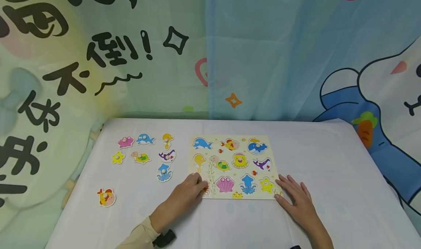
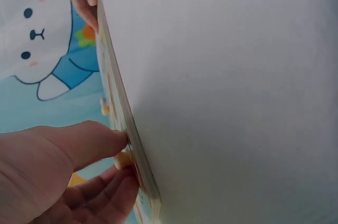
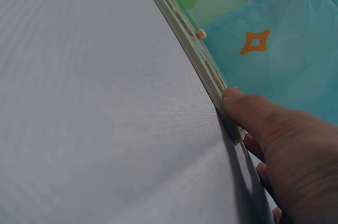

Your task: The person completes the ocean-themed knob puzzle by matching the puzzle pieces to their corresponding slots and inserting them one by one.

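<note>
The puzzle board (image 1: 234,166) lies flat on the table (image 1: 329,190), long axis left to right. The left hand (image 1: 187,193) pinches a peg piece (image 1: 206,187) at the board's near-left corner; the right hand (image 1: 297,201), fingers spread flat, steadies its near-right corner

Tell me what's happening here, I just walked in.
A person sits at a white-covered table with a pale yellow wooden sea-animal puzzle board. Their left hand pinches a small knobbed piece at the board's near left corner; their right hand rests flat by its near right corner. Eight loose animal pieces lie left of the board.
</note>
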Tool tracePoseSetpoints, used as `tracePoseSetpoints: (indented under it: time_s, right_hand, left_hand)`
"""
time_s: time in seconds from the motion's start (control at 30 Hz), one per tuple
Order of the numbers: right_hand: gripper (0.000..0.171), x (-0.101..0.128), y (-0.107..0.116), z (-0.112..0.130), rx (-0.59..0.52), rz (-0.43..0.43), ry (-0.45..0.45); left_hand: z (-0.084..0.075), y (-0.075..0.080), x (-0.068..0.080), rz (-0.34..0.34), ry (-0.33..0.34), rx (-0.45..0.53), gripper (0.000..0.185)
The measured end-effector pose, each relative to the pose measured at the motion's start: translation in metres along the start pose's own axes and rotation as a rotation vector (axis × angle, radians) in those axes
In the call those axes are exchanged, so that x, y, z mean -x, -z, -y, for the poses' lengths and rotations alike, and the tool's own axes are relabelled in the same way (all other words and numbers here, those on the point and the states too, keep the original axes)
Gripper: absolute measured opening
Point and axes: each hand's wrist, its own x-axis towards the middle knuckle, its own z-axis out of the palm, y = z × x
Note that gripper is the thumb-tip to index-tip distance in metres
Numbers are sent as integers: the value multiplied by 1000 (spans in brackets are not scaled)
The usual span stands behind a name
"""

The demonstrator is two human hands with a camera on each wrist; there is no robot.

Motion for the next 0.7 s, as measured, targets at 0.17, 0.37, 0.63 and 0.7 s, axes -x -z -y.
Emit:
tracePoseSetpoints:
  time_s: [0.17,0.37,0.63,0.7]
  right_hand:
    - [50,0,1,1,-3,4,-1]
    - [50,-1,1,0,-3,1,1]
    - [50,-1,1,-1,-17,18,-6]
    - [51,-1,1,-1,-18,17,-5]
  left_hand:
    - [1,-2,3,-8,-9,11,20]
    - [3,-3,4,-10,-9,38,20]
    - [5,1,8,27,10,100,20]
    - [7,5,8,26,23,108,20]
